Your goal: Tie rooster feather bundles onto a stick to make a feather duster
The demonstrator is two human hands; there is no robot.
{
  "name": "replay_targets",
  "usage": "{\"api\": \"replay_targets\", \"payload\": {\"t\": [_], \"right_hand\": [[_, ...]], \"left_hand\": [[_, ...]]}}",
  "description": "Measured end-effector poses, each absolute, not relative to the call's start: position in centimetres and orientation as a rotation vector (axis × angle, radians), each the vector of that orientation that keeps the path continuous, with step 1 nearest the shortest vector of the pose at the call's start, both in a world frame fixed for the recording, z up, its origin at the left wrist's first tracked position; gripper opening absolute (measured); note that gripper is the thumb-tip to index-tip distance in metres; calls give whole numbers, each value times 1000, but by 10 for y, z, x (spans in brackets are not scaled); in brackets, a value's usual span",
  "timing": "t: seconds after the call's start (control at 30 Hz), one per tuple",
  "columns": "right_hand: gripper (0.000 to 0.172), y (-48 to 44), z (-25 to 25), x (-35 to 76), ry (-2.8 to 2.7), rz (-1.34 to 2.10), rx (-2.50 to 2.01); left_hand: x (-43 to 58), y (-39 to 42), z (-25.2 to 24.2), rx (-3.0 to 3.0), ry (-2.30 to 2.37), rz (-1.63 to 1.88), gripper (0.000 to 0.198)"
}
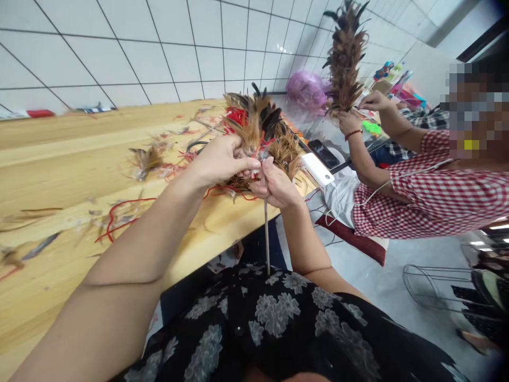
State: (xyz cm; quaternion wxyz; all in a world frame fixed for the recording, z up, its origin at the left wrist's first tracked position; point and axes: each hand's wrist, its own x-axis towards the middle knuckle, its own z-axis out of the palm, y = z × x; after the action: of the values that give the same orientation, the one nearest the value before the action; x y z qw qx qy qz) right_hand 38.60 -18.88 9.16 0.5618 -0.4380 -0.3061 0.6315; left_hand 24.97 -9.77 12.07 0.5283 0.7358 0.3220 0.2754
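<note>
A feather duster (253, 119) with brown and black feathers is between my hands, above the table's front edge. Its thin stick (267, 233) runs down from the feathers to my floral black top. My right hand (280, 183) is closed round the stick just under the feathers. With thumb and fingers pinched together, my left hand (226, 159) grips the base of the feathers; its fingertips are partly hidden. Red thread (119, 207) trails over the table beneath my left forearm. Brown feathers (288, 151) lie in a pile behind my right hand.
Loose feathers (146, 159) and fluff are scattered over the wooden table (79, 159). To the right lie a white power bank (317, 168) with a cable and a dark phone (324, 153). A co-worker in red checks holds a tall feather duster (345, 58). A tiled wall stands behind.
</note>
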Motion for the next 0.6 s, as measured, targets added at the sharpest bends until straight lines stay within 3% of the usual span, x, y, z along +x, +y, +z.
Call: {"api": "replay_targets", "payload": {"t": [0.17, 0.6], "right_hand": [[65, -190, 92, 382, -758, 1548, -1051], [74, -182, 91, 386, -751, 1694, -997]], "left_hand": [[258, -110, 124, 1680, 819, 585, 34], [261, -107, 118, 1657, 770, 583, 32]]}}
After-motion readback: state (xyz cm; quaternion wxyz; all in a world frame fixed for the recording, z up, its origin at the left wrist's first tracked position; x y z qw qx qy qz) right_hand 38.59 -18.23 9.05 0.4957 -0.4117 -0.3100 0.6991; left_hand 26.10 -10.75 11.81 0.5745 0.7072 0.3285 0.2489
